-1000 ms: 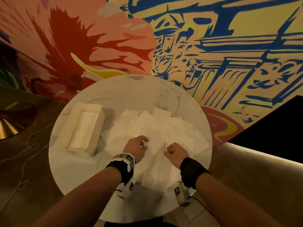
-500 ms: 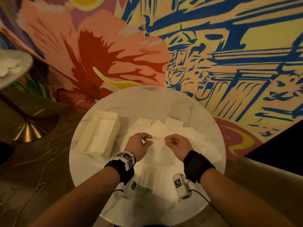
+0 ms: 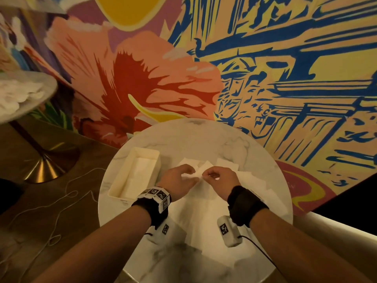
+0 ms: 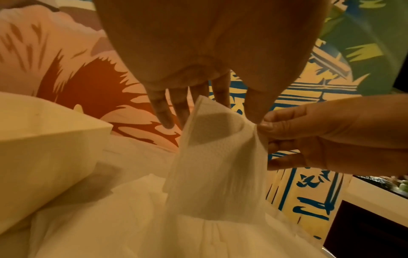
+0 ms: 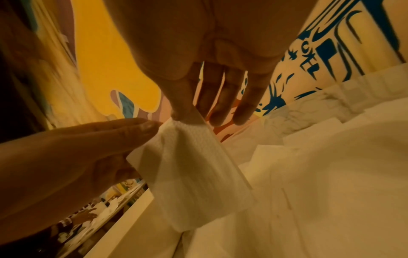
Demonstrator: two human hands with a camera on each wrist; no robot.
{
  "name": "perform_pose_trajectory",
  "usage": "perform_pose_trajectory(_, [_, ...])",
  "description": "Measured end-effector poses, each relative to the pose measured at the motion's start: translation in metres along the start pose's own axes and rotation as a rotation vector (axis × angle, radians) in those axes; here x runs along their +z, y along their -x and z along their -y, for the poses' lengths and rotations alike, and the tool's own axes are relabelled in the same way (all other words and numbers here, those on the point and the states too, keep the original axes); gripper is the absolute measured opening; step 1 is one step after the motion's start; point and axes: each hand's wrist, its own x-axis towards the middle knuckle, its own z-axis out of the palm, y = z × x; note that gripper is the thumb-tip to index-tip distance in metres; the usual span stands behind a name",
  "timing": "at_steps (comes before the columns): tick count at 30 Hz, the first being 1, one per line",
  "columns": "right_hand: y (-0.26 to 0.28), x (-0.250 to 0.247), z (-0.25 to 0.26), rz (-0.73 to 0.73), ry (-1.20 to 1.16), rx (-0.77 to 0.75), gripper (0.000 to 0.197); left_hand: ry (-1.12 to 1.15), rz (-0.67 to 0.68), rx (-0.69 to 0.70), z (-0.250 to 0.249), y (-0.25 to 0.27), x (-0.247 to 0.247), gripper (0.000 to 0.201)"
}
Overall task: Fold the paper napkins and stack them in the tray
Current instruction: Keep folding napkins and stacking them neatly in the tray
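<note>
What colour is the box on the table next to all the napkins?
The tray is cream-white, clearest in the head view.

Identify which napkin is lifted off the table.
The napkin pinched between the left hand and right hand; the other napkins lie flat.

On the wall mural [image 5: 344, 73], up and to the right of where the right hand [image 5: 209, 52] pinches the napkin [image 5: 194, 165], tilted blue painted letters seem to read "OTEL". Nearer than the grip, the left wristband [image 3: 157, 196] and the 2 white wrist cameras [image 3: 228, 231] bear black-and-white square code markers, with no letters. Faint lettering on the mural's red patch, right of the grip, is too small to read.
</note>
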Motion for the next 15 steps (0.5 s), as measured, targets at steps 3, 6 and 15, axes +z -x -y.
perform_pose_trajectory(3, [-0.003, 0.005, 0.012, 0.047, -0.041, -0.013, 0.012, -0.083, 0.05, 0.078, -0.005, -0.003, -0.01, 0.026])
perform_pose_trajectory(6, [-0.009, 0.006, 0.017, 0.026, -0.119, 0.012, 0.016, -0.076, -0.004, 0.112, -0.003, -0.006, -0.019, 0.025])
perform_pose_trajectory(15, [-0.025, 0.01, 0.022, -0.042, -0.243, 0.09, 0.013, 0.134, -0.095, -0.028, 0.025, -0.015, -0.041, 0.016])
